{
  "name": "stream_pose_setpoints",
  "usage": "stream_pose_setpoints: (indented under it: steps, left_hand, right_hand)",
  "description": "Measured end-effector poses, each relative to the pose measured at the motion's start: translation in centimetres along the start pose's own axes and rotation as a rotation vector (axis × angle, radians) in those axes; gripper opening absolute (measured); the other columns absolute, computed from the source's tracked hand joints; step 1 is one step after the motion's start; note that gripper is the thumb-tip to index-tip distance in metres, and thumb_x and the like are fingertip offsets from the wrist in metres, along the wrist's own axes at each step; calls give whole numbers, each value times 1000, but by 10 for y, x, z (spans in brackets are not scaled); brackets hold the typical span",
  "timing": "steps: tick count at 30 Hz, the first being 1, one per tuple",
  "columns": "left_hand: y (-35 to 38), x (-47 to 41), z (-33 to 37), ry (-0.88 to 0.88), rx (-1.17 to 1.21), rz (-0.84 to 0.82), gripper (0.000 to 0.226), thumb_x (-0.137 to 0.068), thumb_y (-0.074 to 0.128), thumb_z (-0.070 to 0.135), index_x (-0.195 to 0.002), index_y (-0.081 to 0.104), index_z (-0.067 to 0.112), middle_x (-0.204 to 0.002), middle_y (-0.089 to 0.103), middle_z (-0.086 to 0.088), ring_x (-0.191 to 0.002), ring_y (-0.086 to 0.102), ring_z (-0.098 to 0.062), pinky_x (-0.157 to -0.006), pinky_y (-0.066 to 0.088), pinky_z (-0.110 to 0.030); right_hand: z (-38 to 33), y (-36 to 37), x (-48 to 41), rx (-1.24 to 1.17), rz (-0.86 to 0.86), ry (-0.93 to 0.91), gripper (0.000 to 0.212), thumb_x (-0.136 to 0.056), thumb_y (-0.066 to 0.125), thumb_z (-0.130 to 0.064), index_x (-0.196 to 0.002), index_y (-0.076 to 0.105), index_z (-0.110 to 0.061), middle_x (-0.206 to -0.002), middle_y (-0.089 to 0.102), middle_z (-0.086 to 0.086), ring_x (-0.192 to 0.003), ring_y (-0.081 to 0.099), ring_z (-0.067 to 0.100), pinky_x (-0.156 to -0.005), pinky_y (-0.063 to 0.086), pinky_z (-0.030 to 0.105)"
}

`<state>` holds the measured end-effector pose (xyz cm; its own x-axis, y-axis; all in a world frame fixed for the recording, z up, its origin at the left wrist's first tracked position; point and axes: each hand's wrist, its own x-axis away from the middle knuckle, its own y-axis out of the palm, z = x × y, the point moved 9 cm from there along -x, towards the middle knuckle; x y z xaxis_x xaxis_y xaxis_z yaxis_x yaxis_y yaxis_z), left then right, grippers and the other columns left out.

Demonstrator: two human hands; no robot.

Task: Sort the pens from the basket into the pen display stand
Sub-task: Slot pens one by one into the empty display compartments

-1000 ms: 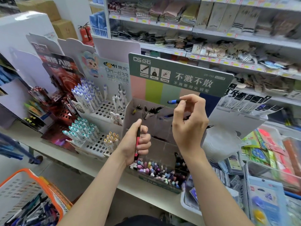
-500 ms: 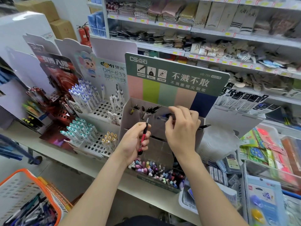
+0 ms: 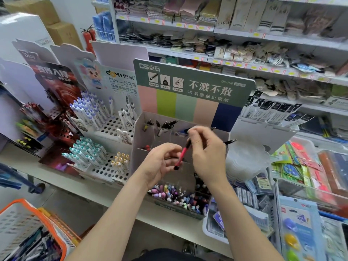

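While the right hand (image 3: pixel 207 153) pinches a red pen (image 3: pixel 181 157) before the "DS-758" stand (image 3: pixel 233 117), left hand (image 3: pixel 160 162) fingers hang loosely curled.

On the green header of the pen display stand (image 3: pixel 194 85), in white: "DS点石" top left, "不溅不散" in large type, "不溅墨细尖钢笔" beneath, "DS-758" top right. Captions under its three icons (image 3: pixel 165 80): too blurred to read. On the white card (image 3: pixel 120 80) to the left: "DOMI 東米", below it "DM-633". On the red card (image 3: pixel 54 72) further left: large white characters, seemingly ending "入侵". On a pale box (image 3: pixel 223 22) on the upper shelf (image 3: pixel 188 27): "DANCE".
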<state>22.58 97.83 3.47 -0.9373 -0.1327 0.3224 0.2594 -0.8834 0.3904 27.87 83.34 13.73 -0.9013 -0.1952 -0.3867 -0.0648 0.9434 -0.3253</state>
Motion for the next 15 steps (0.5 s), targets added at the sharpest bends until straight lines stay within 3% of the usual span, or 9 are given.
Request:
stream_pose_setpoints:
  steps: [4, 6, 8, 12, 15]
  left_hand:
    - [2, -5, -6, -12, 10, 29, 22, -108, 49, 18, -109, 70, 9, -98, 72, -12, -87, 70, -25, -86, 57, -42]
    - [4, -7, -6, -14, -10, 42, 25, -109, 46, 15, -107, 70, 9, -96, 73, -11, -85, 70, -24, -83, 58, -40]
    - [6, -8, -6, -11, -20, 72, 25, -108, 47, 15, -104, 71, 10, -94, 74, -11, -82, 70, -23, -80, 57, -39]
    - [1, -13, -6, -16, -10, 185, 21, -105, 54, 19, -99, 72, 11, -89, 74, -9, -76, 66, -22, -76, 55, -38]
    - [0, -16, -3, -7, -6, 215, 20, -105, 54, 20, -99, 71, 11, -87, 74, -8, -73, 66, -20, -74, 55, -37]
  right_hand:
    - [-29, -58, -12, 59, 366, -203, 14, -110, 57, -9, -111, 71, -5, -90, 68, -1, -75, 61, 1, -67, 43, 16]
    - [-32, -68, -16, 130, 441, -283, 14, -110, 57, -5, -113, 70, -1, -95, 69, 6, -81, 65, 8, -70, 49, 23]
    - [-25, -63, -24, 189, 392, -319, 16, -110, 57, -6, -115, 72, -1, -99, 69, 7, -83, 64, 19, -73, 52, 31]
    - [5, -23, -33, 308, 80, -252, 17, -105, 65, -11, -120, 73, -11, -100, 76, 1, -85, 69, 18, -81, 57, 40]
    - [18, -12, -31, 419, 25, -227, 12, -102, 67, -14, -112, 73, -18, -93, 76, -3, -83, 69, 24, -85, 50, 43]
